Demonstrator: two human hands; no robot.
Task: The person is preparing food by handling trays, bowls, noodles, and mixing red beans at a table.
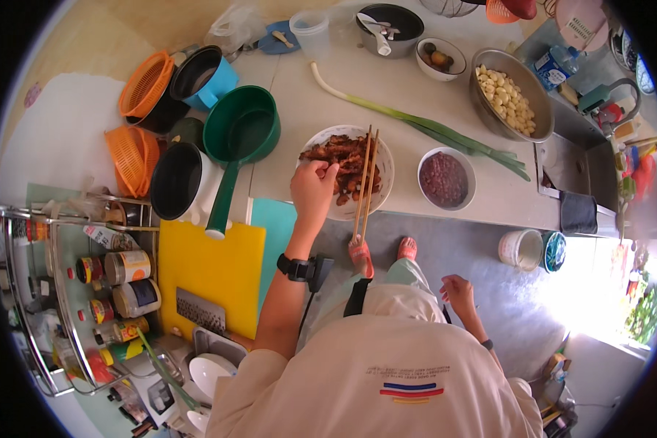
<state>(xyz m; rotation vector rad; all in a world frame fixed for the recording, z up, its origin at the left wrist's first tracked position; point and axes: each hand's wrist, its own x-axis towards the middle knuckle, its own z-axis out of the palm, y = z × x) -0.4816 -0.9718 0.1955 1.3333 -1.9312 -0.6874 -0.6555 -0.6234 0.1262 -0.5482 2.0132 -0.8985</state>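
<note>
My left hand (313, 189), with a dark watch at the wrist, is over the left side of a white bowl (386, 189) on the counter. Its fingertips are bunched together by the dark reddish-brown cooked meat pieces (342, 150); whether they pinch a piece is hidden. A pair of wooden chopsticks (366, 183) lies across the bowl's right part, its ends jutting over the counter's front edge. Low at my right side, away from the counter, hangs my right hand (458, 295), loosely curled and holding nothing. Right of the meat stands a bowl of purplish-brown grainy food (443, 179).
A long leek (405, 115) lies behind the bowls. A steel basin of peeled garlic cloves (506, 101) stands near the sink (572, 159). Leftward are a green dipper (241, 126), a yellow cutting board (211, 263), a cleaver (201, 309) and a metal rack (60, 274) of jars.
</note>
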